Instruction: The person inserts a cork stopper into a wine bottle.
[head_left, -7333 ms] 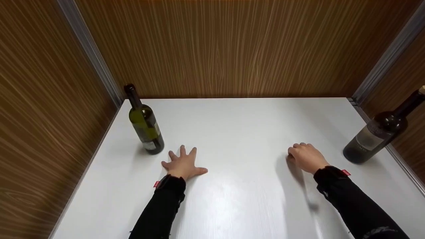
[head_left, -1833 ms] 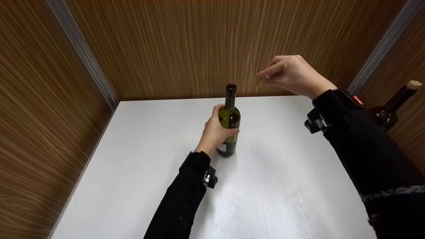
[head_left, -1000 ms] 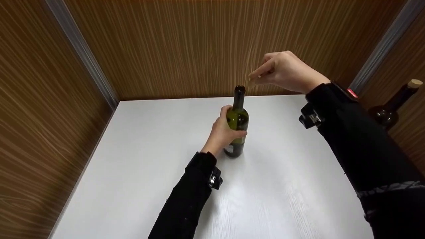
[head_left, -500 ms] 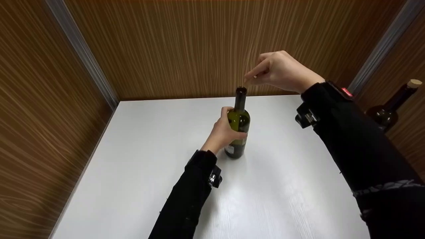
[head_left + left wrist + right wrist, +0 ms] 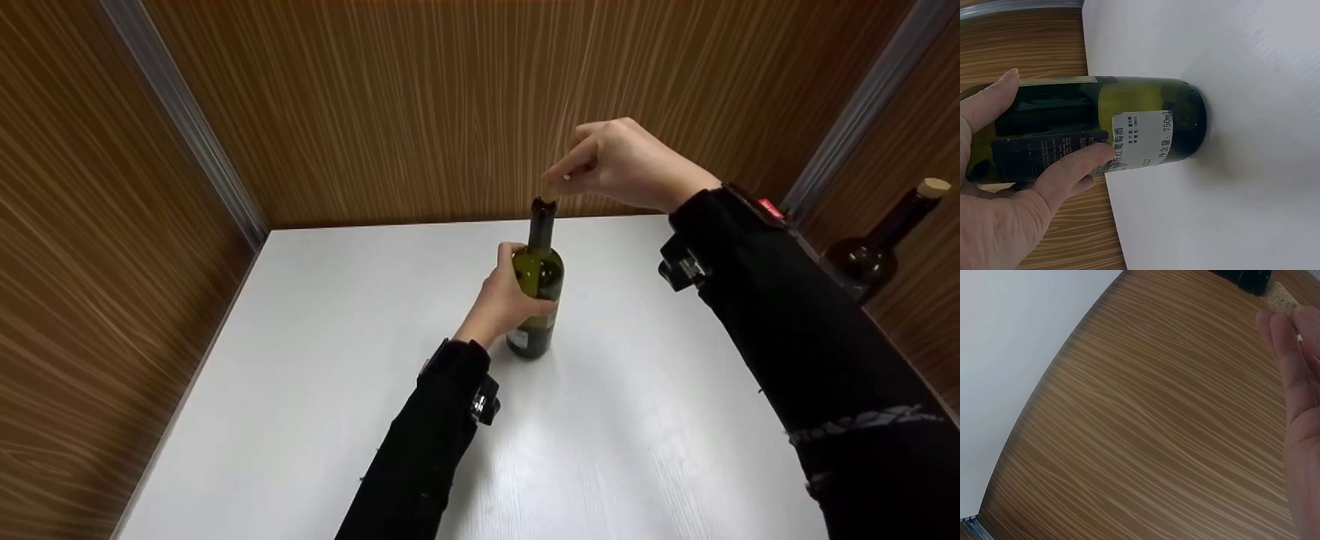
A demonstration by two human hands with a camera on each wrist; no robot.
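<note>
A green wine bottle (image 5: 536, 292) with a dark neck stands upright in the middle of the white table (image 5: 315, 360). My left hand (image 5: 501, 300) grips its body; in the left wrist view the fingers wrap the labelled bottle (image 5: 1129, 132). My right hand (image 5: 619, 165) is raised above the bottle's mouth and pinches a cork (image 5: 551, 192) whose lower end sits at the mouth. In the right wrist view the cork (image 5: 1282, 296) shows at the fingertips, next to the dark bottle mouth (image 5: 1249, 278).
A second dark wine bottle (image 5: 874, 251) with a cork in it stands at the right edge by the wall. Wood-grain walls (image 5: 450, 97) close in the table on the left, back and right.
My left hand has carried the green bottle from the back left to the middle. My right hand has brought the cork leftward and down to the bottle's mouth.
</note>
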